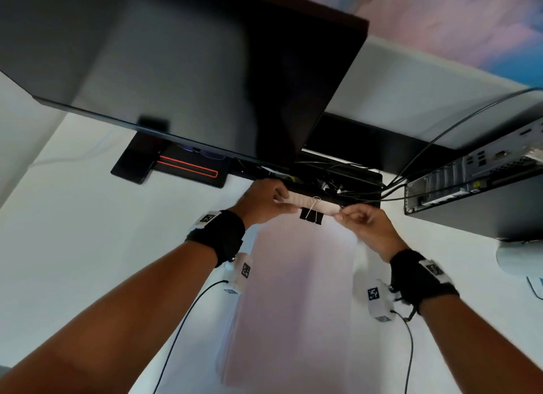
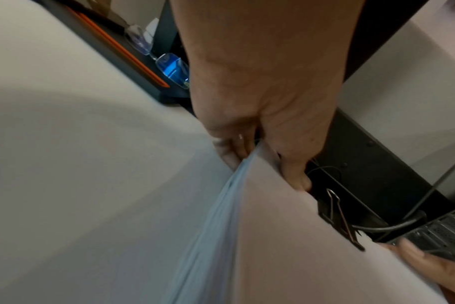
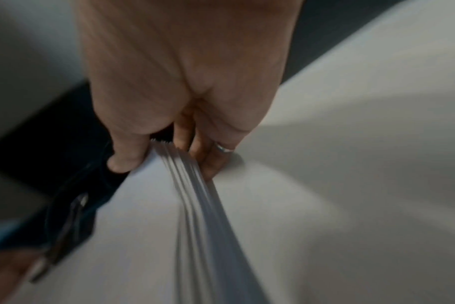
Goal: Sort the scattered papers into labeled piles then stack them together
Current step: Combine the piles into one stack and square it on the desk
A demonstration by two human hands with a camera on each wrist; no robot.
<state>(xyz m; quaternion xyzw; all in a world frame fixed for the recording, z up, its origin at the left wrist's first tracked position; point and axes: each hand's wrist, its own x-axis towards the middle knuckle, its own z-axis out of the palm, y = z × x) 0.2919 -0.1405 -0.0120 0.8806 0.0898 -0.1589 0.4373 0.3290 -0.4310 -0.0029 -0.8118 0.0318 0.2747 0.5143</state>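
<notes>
Paper stack (image 1: 293, 290): white, faint pink cast; binder clip (image 1: 311, 216) at its 12 o'clock edge: black, silver wire handles; wristbands (image 1: 219, 235): black; desk (image 1: 73, 232): white; monitor (image 1: 176, 64): black

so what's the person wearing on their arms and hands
Bare forearms, no sleeves. Each wrist carries a black band with white blocks bearing black square-pattern markers, each trailing a thin black cable. A ring shows on the right hand.

I see a large dark flat monitor (image 1: 182, 70) above the white tabletop (image 1: 73, 232), a grey metal computer case (image 1: 482, 188) at right
</notes>
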